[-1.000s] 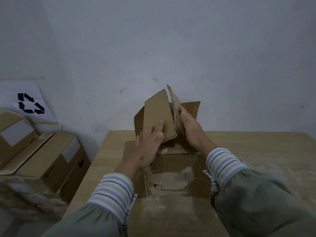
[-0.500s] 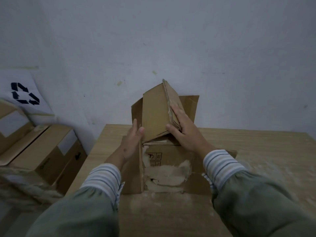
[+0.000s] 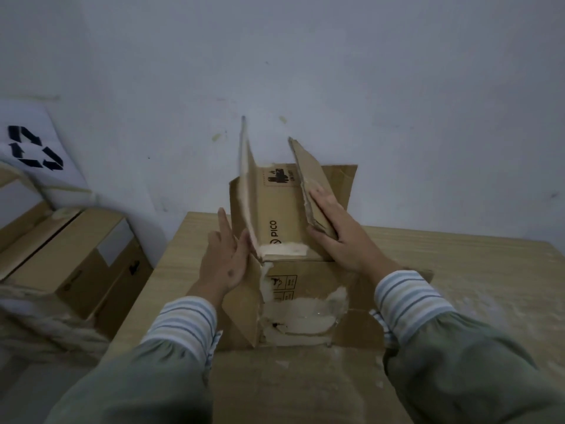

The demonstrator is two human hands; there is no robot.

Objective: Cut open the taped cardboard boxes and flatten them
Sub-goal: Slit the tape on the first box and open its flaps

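A brown cardboard box with torn paper patches and "PICO" print stands on the wooden table, its flaps spread. My left hand lies with straight fingers against the outer side of the upright left flap. My right hand presses flat on the torn right flap, thumb under its lower edge. The near side of the box has a ripped label area. A flat flap lies toward me on the table.
Several closed cardboard boxes are stacked on the left below the table edge, beside a white sheet with a black recycling symbol. A grey wall stands right behind the box. The table's right part shows white dust.
The two top flaps, earlier leaning together over the box, now stand apart. My left hand moved to the left flap's outside; my right hand pushed the right flap outward. The box's printed inner panel shows.
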